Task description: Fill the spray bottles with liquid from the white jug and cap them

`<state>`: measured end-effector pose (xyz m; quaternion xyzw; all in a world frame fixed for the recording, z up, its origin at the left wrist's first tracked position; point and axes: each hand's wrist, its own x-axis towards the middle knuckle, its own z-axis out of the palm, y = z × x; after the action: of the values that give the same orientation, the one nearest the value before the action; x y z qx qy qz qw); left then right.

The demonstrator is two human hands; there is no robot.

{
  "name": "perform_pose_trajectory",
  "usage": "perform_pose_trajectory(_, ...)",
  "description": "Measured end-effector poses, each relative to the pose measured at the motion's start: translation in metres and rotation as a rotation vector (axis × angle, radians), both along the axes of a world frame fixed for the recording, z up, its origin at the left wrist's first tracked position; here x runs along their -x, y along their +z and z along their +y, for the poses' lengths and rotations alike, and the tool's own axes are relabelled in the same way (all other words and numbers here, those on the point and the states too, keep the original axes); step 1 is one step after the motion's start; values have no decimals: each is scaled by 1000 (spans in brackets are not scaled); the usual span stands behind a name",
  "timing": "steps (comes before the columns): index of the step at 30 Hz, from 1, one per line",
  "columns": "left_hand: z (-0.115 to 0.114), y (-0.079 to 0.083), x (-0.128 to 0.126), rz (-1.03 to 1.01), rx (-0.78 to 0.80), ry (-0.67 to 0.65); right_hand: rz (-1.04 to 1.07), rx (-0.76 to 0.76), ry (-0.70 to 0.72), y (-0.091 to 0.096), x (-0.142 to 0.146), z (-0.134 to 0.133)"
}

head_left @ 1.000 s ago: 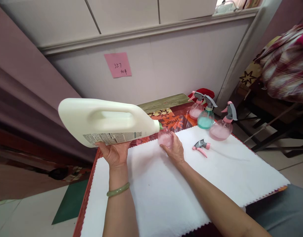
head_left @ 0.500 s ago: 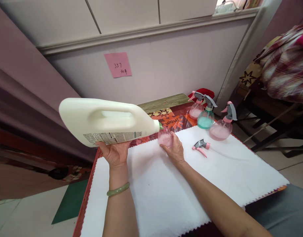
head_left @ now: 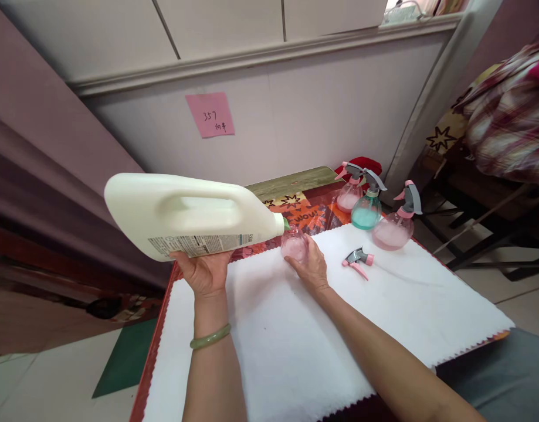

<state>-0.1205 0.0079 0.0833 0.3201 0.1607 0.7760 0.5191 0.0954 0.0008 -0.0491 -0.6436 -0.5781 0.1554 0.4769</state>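
My left hand (head_left: 206, 271) supports a large cream-coloured detergent jug (head_left: 181, 214) from below, its fingers partly hidden behind the printed label. The jug lies almost on its side, and its green spout points down at the mouth of a small clear pink bottle (head_left: 294, 246). That bottle has no top on and holds pale pink content. Around its right side wrap the fingers of my right hand (head_left: 312, 265). A grey and pink spray head (head_left: 359, 261) with a long thin tube lies on the white cloth, to the right of my right hand.
Two pink spray bottles (head_left: 392, 230) and a green one (head_left: 366, 210) stand at the table's back right. White cloth (head_left: 287, 351) covers much of the table. Behind rises a wall with a pink note (head_left: 210, 115). At right sits a person in a plaid garment (head_left: 511, 123).
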Motion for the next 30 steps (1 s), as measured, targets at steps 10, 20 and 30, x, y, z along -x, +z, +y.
perform_pose_trajectory(10, -1, 0, 0, -43, 15, -16, -3, -8, 2, 0, -1, -1)
perform_pose_trajectory(20, -1, 0, 1, -56, 12, -31, -12, -6, -10, 0, 0, -1)
perform_pose_trajectory(30, -1, 2, -1, -45, 15, -14, -29, -19, -8, -2, 0, -1)
